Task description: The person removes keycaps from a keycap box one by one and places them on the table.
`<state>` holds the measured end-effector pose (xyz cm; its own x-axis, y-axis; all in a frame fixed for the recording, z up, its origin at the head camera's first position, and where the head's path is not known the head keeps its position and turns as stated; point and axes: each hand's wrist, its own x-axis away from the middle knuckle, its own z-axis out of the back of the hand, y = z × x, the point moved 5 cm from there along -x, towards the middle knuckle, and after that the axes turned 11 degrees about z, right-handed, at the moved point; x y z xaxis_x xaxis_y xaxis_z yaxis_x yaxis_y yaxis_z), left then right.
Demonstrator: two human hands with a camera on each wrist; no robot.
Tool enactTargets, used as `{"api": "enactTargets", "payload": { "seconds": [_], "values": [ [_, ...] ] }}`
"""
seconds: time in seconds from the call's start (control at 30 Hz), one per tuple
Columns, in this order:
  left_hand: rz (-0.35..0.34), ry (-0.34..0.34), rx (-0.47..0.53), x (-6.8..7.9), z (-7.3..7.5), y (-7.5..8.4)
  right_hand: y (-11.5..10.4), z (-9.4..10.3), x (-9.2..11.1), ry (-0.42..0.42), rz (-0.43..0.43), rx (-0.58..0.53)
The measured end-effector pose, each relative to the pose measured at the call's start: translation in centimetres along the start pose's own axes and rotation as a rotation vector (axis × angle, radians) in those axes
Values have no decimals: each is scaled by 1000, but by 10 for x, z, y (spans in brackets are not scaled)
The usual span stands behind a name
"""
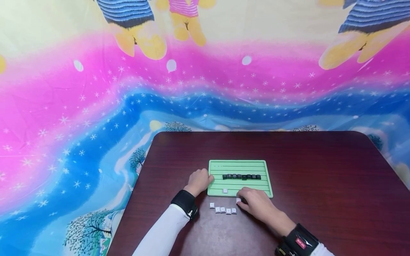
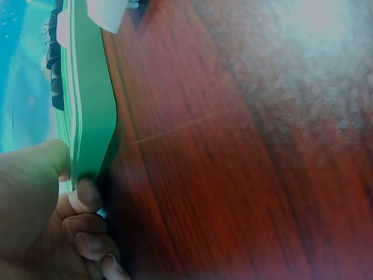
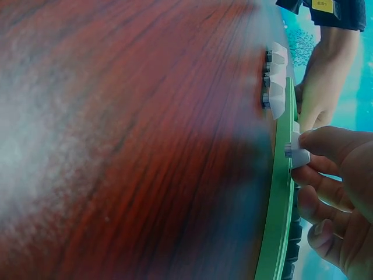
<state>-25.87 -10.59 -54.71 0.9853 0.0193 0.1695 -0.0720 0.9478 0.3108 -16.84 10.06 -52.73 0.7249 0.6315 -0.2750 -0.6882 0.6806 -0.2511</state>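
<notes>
A green ridged tray point(image 1: 250, 164) lies on the table. My left hand point(image 1: 199, 180) grips its left edge, thumb on the upper side and fingertips against the rim in the left wrist view. Across the tray's middle runs a row of black keycaps point(image 1: 241, 176). One white keycap point(image 1: 225, 191) sits nearer the tray's front edge. Between thumb and forefinger, my right hand point(image 1: 258, 205) pinches another white keycap point(image 3: 301, 155), just off the tray's front edge. Several loose white keycaps point(image 1: 222, 210) lie on the table before the tray, a single one point(image 1: 212, 205) slightly apart at left.
The dark reddish wooden table point(image 1: 326, 177) stretches out around the tray. Behind it hangs a colourful patterned cloth point(image 1: 224, 85). A black band point(image 1: 185, 201) circles the left wrist, and another band point(image 1: 300, 240) the right.
</notes>
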Motion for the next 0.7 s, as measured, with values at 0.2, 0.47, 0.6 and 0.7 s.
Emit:
{"api": "enactTargets", "payload": {
  "seconds": [0.2,0.47,0.6,0.7],
  "values": [
    [0,6,-9,1,1,0,1,1,3,-2,-2,-1],
    [-3,8,-8,2,3,1,-1,1,6,-24,-8,-6],
    [-6,12,-2,2,2,1,-1,0,7,-47,-21,-15],
    [-4,11,-3,2,2,1,0,-1,7,-60,-30,-13]
  ]
}}
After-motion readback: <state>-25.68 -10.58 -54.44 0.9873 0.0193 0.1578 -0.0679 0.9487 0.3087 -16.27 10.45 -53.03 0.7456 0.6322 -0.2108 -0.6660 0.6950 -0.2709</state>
